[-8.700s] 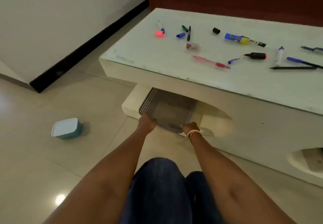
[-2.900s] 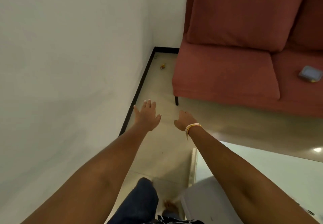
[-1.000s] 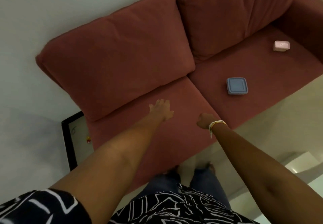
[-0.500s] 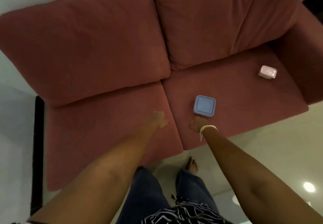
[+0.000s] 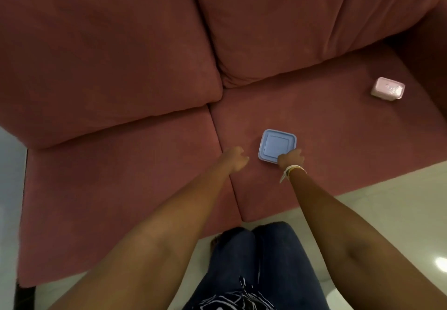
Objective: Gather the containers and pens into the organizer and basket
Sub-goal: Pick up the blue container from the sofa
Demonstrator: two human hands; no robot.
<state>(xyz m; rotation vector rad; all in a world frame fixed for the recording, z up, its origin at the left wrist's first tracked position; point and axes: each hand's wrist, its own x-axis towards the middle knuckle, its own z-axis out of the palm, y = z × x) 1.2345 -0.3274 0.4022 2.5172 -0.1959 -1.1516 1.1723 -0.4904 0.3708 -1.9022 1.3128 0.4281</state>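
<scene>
Near right corner of the blue container hidden under the right hand; grip probably unreadable. Sofa cut off by top, left and right edges. Marks on the pink container too blurred to read.

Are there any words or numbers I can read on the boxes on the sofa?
None can be read.
Blue container: plain lid, no writing.
Pink container: faint pale marks on the lid, too blurred to read.
Sofa: no label showing.
</scene>
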